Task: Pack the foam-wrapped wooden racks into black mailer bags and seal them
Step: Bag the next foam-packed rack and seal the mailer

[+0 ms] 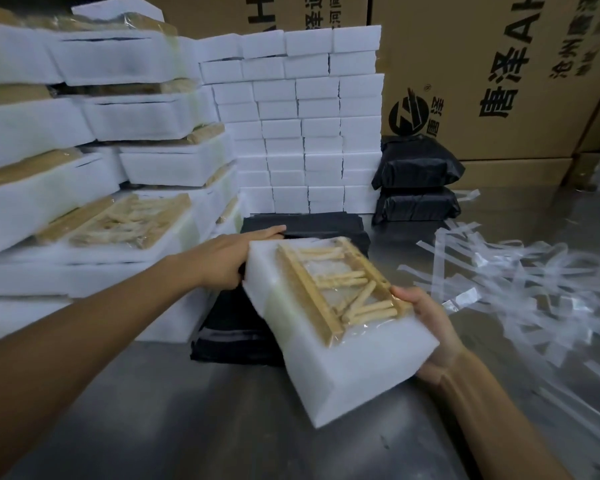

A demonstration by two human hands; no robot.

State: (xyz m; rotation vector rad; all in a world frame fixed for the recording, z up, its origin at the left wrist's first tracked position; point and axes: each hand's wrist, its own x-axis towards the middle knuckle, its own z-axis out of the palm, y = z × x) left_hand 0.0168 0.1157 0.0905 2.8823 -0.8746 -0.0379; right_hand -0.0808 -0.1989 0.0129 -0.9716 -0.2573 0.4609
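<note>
I hold a foam-wrapped wooden rack [326, 344] tilted above the metal table, its wooden pegs showing under clear film. My right hand [430, 327] grips its right edge, thumb on top. My left hand [227, 259] grips the rack's far left corner, with fingers reaching toward the stack of flat black mailer bags [243, 320] that lies under and behind the rack. Two sealed black packages [416, 181] are piled at the back right.
Tall piles of foam-wrapped racks [94, 161] fill the left. A wall of white foam blocks [305, 133] stands behind the bags, cardboard boxes [492, 71] behind that. Clear peeled strips [520, 271] litter the table [201, 417] on the right.
</note>
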